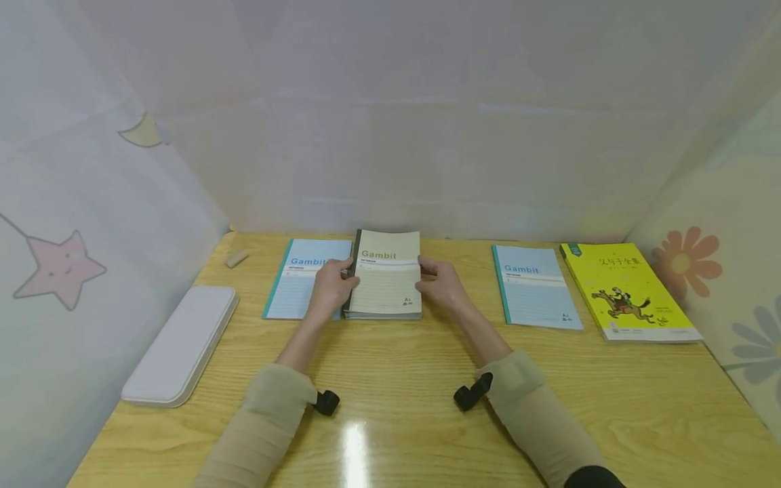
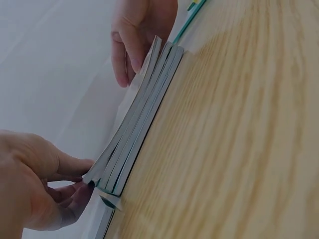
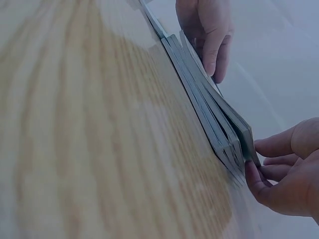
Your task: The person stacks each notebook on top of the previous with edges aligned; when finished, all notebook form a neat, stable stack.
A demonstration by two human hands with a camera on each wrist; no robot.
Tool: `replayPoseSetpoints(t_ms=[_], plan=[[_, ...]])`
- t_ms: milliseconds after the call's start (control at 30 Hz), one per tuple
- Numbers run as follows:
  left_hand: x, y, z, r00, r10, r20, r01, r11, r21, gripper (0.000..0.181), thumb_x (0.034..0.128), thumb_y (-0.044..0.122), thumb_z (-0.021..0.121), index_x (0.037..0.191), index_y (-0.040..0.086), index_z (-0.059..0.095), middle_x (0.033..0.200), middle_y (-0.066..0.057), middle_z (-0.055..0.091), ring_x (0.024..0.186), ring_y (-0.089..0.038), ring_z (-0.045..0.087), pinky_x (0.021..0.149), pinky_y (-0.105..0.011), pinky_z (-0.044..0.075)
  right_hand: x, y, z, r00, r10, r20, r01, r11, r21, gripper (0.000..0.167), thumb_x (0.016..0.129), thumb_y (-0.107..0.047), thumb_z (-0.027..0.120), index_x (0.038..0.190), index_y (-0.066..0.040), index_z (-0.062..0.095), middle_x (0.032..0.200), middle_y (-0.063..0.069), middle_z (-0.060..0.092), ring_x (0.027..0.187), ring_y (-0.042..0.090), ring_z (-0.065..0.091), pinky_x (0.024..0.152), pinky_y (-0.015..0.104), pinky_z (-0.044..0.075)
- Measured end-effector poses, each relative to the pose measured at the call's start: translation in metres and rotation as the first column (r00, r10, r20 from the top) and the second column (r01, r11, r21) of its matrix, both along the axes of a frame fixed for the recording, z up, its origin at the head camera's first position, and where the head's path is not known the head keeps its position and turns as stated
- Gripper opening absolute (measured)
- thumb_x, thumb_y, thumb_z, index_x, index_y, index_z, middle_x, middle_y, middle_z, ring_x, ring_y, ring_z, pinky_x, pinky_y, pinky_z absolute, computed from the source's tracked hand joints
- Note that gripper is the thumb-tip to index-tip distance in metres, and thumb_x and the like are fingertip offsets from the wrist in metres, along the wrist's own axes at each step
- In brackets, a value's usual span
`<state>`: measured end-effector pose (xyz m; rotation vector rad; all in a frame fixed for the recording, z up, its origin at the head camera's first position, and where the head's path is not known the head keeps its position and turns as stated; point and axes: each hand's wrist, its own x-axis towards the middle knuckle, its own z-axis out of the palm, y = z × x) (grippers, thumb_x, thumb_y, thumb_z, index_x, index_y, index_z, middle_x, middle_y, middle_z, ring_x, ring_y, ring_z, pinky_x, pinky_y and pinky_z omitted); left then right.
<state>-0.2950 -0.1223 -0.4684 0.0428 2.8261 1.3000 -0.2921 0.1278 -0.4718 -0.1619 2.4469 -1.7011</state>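
Near the middle of the head view, a beige notebook [image 1: 387, 279] marked "Gambit" lies on top of a stack of notebooks [image 1: 384, 316], its dark spine to the left. The left hand [image 1: 331, 285] pinches its left edge between thumb and fingers; the right hand [image 1: 444, 286] pinches its right edge the same way. Both wrist views show the layers side-on — the beige notebook bows, and its gripped edges stand slightly apart from those beneath.

A blue notebook [image 1: 287, 295] lies left of the stack, partly hidden behind the left hand. Right of centre lies a second blue notebook [image 1: 539, 298], slightly angled, and beside it, toward the right edge of the frame, a yellow book [image 1: 628, 291] with a horse and rider on its cover. At lower left rests a white case [image 1: 179, 346], with a small tan block [image 1: 237, 258] above it. All lie on a wood-grained table [image 1: 403, 379]; pale cloth [image 1: 403, 149] fills the upper frame — a pink star [image 1: 59, 269] shows at far left.
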Motion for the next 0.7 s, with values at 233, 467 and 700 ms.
replayPoseSetpoints(t_ms=[233,467,700], plan=[[0.0023,0.0025,0.0067,0.999,0.023,-0.046,-0.024,0.999,-0.037,0.051,0.0953,0.009,0.066,0.144,-0.001,0.056,0.137,-0.023,0.066,0.109,-0.034,0.071,0.083,-0.043,0.061,0.0001,-0.0007,-0.0018,1.0,0.004,-0.015,-0.004,1.0,0.031,0.065,0.097,0.001,0.062,0.157,0.001,0.037,0.16,0.021,0.044,0.149,0.035,0.043,0.122,0.046,0.039],[0.0048,0.0045,0.0071,0.998,0.032,-0.047,-0.035,0.998,-0.049,0.049,0.0953,0.01,0.066,0.143,0.001,0.058,0.127,-0.023,0.072,0.1,-0.033,0.073,0.065,-0.032,0.058,0.001,-0.0017,-0.0039,0.999,0.0,-0.038,0.004,0.995,0.099,0.063,0.098,-0.001,0.062,0.156,0.0,0.038,0.161,0.019,0.043,0.151,0.033,0.041,0.123,0.046,0.037],[0.0068,0.0063,0.0089,0.998,0.04,-0.043,-0.044,0.996,-0.077,0.046,0.0945,0.009,0.067,0.14,0.001,0.061,0.103,-0.023,0.077,0.055,-0.014,0.049,0.047,-0.023,0.038,0.0013,-0.0033,-0.0044,0.999,0.012,-0.041,-0.006,0.991,0.132,0.063,0.099,-0.002,0.062,0.157,0.0,0.037,0.163,0.018,0.041,0.151,0.034,0.04,0.124,0.046,0.035]])
